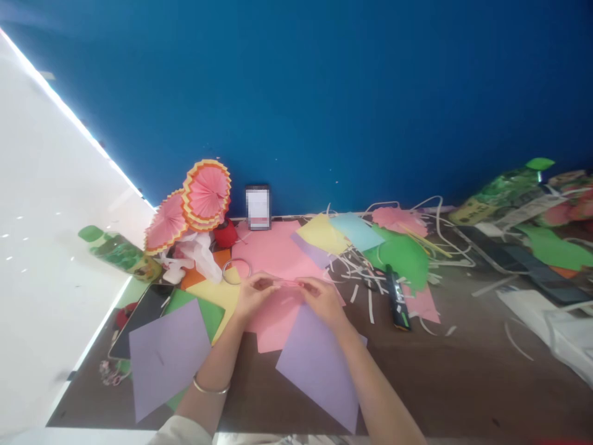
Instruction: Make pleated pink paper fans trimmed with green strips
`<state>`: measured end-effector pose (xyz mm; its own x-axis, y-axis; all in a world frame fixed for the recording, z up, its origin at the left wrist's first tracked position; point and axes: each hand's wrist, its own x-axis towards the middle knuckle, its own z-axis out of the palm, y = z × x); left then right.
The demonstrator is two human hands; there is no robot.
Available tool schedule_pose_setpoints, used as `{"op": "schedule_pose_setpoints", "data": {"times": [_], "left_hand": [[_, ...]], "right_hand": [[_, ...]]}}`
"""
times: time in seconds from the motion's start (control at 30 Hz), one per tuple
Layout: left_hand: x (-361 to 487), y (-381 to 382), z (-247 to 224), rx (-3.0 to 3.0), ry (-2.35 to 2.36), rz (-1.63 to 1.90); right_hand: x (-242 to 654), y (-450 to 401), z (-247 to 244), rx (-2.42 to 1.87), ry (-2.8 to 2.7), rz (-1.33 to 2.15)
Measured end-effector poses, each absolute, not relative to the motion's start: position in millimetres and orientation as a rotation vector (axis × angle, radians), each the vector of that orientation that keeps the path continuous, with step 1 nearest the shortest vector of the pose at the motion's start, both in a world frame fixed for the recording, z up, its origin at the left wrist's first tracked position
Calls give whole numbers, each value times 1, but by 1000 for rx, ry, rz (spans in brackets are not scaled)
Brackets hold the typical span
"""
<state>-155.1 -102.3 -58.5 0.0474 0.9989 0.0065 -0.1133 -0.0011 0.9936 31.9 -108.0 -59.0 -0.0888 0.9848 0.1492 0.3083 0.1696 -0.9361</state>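
Observation:
A thin strip of pink paper (289, 283) stretches between my two hands over the middle of the table. My left hand (254, 296) pinches its left end, and my right hand (322, 300) pinches the other end. Whether the strip is folded is too small to tell. Beneath both hands lie larger pink paper sheets (273, 247). A purple sheet (315, 364) is partly under my right forearm, and another purple sheet (169, 358) lies left of my left forearm. A metal ring (236, 282) rests just behind my left hand.
Pink paper fans (207, 194) with yellow-orange edges stand at the back left by a green-capped bottle (123, 256). A phone-like device (258, 208) leans against the blue wall. White paper scraps, a green sheet (401, 256) and a black-handled tool (397, 298) lie on the right.

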Motion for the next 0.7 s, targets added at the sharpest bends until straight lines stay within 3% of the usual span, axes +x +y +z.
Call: {"op": "schedule_pose_setpoints", "data": {"times": [0.33, 0.6, 0.7], "left_hand": [[-151, -103, -56, 1127, 1091, 1246], [-148, -103, -62, 1076, 1095, 1297], [-148, -103, -62, 1069, 1117, 1301]], "right_hand": [[35, -109, -59, -1321, -1621, 903], [28, -107, -56, -1187, -1301, 1199], [29, -109, -54, -1227, -1436, 1089]]}}
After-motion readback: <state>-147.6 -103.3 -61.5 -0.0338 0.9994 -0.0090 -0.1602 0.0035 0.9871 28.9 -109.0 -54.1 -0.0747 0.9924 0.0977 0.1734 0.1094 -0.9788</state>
